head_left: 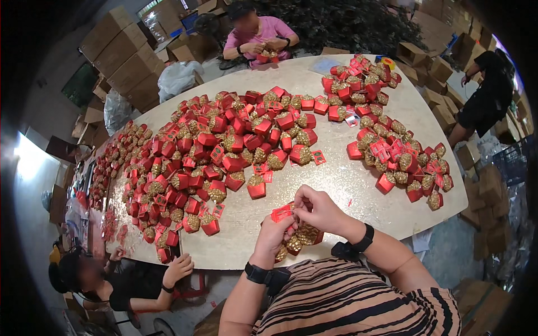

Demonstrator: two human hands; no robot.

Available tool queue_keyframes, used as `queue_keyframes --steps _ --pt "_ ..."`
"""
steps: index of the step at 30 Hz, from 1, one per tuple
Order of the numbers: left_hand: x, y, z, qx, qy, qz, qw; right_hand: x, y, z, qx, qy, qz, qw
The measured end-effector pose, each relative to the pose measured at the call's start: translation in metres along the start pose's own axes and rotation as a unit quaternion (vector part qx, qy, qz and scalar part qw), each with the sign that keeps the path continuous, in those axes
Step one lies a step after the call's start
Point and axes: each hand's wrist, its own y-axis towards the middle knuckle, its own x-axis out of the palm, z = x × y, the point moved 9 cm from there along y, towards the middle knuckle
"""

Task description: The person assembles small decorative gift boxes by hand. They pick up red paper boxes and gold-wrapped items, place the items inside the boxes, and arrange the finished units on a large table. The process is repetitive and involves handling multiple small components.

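Close to the table's near edge, my left hand [274,238] is closed on a small red tag [282,212]. Beside it my right hand [320,210] makes a pinch, with thumb and fingertips together near the tag. What sits in that pinch is too small to make out. Under both hands lie red-and-gold ornaments [305,234], boxy red bases topped with glittery gold lumps, partly hidden by my fingers. A single red-and-gold ornament [256,187] stands just beyond my left hand, at the edge of a large pile [224,143].
The pale table [330,168] carries gold glitter. More ornament piles [403,159] lie at right. One person in pink [263,33] handles an ornament across the table; another person's hand [178,271] rests at the near left edge. Cardboard boxes [126,56] stand around.
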Motion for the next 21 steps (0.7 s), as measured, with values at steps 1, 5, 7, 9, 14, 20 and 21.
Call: queue_keyframes --steps 1,5,7,9,14,20,21 --pt "-0.001 0.0 -0.001 -0.003 0.0 0.001 1.0 0.001 0.0 0.001 -0.003 -0.008 0.0 1.0" --pt "-0.001 0.001 -0.002 -0.007 0.002 -0.001 1.0 0.001 0.001 -0.002 -0.02 -0.038 0.008 0.999" --pt "-0.001 0.0 -0.003 -0.008 0.002 -0.005 1.0 0.001 0.001 -0.008 -0.031 -0.053 0.015 0.998" --pt "0.0 -0.001 -0.003 -0.011 0.001 -0.011 1.0 0.0 0.001 -0.012 -0.043 -0.069 0.023 0.996" --pt "-0.002 -0.005 -0.003 -0.006 0.002 -0.006 1.0 0.005 0.0 -0.013 -0.062 -0.098 0.006 0.993" --pt "-0.006 -0.007 -0.003 -0.003 0.02 0.001 1.0 0.014 -0.002 -0.014 -0.066 -0.18 -0.032 0.981" --pt "-0.004 -0.008 -0.001 0.0 0.025 0.0 1.0 0.013 -0.003 -0.012 -0.063 -0.199 -0.033 0.977"
